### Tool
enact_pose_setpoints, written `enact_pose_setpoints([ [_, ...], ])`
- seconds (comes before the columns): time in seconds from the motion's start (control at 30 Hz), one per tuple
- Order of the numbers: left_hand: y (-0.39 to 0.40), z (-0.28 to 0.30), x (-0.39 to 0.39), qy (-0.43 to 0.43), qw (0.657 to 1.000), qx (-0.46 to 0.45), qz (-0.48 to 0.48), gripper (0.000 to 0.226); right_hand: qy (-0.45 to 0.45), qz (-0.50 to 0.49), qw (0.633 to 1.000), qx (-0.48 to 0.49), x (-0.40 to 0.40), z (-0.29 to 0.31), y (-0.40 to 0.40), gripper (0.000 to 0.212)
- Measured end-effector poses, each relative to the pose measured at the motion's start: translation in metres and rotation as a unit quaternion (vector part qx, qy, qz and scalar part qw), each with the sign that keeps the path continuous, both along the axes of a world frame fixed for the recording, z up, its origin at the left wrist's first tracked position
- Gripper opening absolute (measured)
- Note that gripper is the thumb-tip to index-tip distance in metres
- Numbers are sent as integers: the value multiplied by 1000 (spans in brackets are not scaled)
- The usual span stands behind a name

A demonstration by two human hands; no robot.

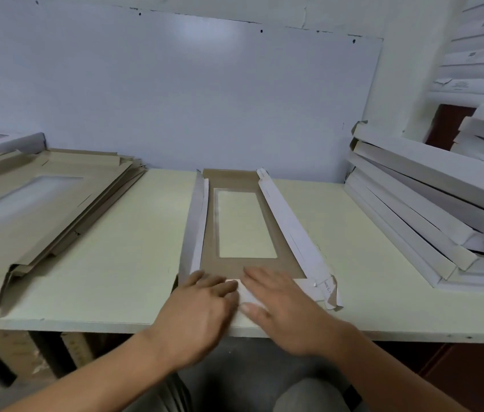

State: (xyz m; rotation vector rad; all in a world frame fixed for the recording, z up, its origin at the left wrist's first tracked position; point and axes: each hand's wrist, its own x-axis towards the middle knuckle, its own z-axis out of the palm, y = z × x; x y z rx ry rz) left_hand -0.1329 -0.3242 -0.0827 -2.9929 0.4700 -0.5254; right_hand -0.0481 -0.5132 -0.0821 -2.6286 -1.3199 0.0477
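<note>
A flat cardboard box blank [209, 227] with a rectangular window lies lengthwise on the pale table [121, 248], brown side up. Its long side flaps [291, 230] are folded up, showing white. My left hand [202, 304] and my right hand [276, 301] press flat, side by side, on the near end flap [245, 292], which is folded over white side up. Fingers of both hands lie straight on the cardboard.
A stack of unfolded brown window blanks [44, 203] covers the table's left part. Assembled white boxes [431, 203] are piled at the right, with more stacked higher up [478, 60]. A white panel backs the table. My knees show below the front edge.
</note>
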Motion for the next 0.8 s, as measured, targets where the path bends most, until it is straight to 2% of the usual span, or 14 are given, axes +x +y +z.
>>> enact_pose_setpoints([
  [0.1,-1,-6,-7,13,1000,12,25,36,4,-12,997,-74,-5,-15,-1,103],
  [0.2,13,0,-15,11,998,29,60,37,31,-44,995,-81,3,-15,-18,109],
  [0.3,26,11,-15,42,996,29,78,37,27,-67,992,-101,14,-9,-40,97],
  [0.37,34,16,-11,49,996,18,76,36,5,-63,993,-97,20,-2,-52,74],
  [0.47,42,28,-2,80,992,-35,88,22,-42,-26,999,-5,30,13,-58,35],
  [0.6,43,42,14,95,979,-135,116,10,-59,-71,995,28,40,22,-50,36],
  [0.7,37,41,30,103,969,-158,161,13,-49,-113,992,26,48,21,-36,32],
  [0.77,30,36,33,90,972,-109,190,20,-41,-136,989,25,49,19,-24,26],
  [0.8,24,32,33,55,979,-49,190,22,-46,-142,989,23,50,18,-19,26],
])
